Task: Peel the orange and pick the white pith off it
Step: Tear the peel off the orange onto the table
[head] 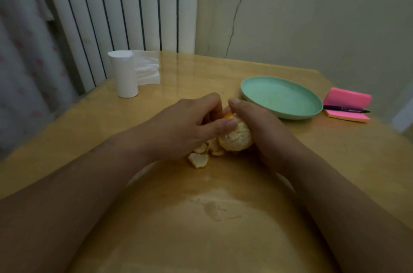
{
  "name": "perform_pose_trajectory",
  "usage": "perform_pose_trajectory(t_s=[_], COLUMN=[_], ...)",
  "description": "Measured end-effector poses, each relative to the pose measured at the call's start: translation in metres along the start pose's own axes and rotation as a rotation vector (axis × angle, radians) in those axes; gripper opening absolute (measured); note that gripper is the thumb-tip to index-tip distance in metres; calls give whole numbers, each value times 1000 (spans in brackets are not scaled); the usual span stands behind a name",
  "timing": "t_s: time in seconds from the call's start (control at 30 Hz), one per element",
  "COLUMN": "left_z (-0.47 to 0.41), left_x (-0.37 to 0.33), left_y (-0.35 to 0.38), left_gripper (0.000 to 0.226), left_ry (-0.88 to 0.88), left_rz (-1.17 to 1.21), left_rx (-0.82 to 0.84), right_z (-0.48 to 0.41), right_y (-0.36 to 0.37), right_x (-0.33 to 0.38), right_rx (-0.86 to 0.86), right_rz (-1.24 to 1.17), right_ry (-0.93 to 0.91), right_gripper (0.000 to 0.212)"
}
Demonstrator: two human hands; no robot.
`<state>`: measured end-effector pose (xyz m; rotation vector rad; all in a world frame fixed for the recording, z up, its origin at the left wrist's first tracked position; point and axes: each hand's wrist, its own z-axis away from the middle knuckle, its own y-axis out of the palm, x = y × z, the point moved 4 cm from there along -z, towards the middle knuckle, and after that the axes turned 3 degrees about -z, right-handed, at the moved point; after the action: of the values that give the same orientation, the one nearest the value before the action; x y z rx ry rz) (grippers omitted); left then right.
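Pale, pith-webbed flesh shows over most of the orange (236, 136), which sits just above the table (201, 216) at its centre, between both hands. The right hand (262, 126) wraps it from three o'clock with curled fingers, a cradle that seems meant to steady the fruit. The left hand (187, 125) comes in from nine o'clock, thumb laid on the fruit and fingers curled over the top, pinching a bright bit of rind (228, 115) at twelve o'clock. It looks like the last skin to come off. Peel scraps (200, 157) lie at seven o'clock, touching the table under the left hand, probably dropped where they came away. Pith-picking likely follows.

A green plate (245, 84) waits near at two o'clock — a handy landing spot, I judge. Farther out are pink sticky notes (348, 97) with a pen (346, 109) at three o'clock, and a tissue roll (125, 75) at ten o'clock.
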<state>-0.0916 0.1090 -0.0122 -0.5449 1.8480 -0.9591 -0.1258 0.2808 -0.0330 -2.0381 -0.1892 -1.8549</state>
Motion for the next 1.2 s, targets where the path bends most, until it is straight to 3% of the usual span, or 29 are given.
perform_pose_trajectory(t_s=[0.1,0.2,0.43,0.53,0.63,0.73,0.83,1.0,1.2], left_z=[0,0,-2,-4,-2,-2,-1,-2,0], left_x=[-1,-2,-9,-3,0,-3,-4,-3,-9], left_y=[1,1,4,6,5,5,2,0,8], left_gripper=[37,39,24,33,37,41,43,40,43], left_ry=[35,88,245,156,62,58,38,65,-38], left_rz=[-56,-92,-402,-152,101,48,58,123,560], left_rx=[38,41,-184,-251,-160,-21,15,-107,-269], right_z=[2,6,7,9,8,9,12,11,10], right_y=[0,-2,-1,0,-4,-3,0,-1,-2], right_x=[6,15,15,19,19,19,21,21,25], right_rx=[3,-28,-79,-85,-105,-86,-69,-83,-165], right_rz=[174,180,107,47,66,126,149,92,-72], right_ry=[-87,-138,-131,-145,-146,-174,-194,-229,-267], right_gripper=[45,34,31,31,32,37,37,27,30])
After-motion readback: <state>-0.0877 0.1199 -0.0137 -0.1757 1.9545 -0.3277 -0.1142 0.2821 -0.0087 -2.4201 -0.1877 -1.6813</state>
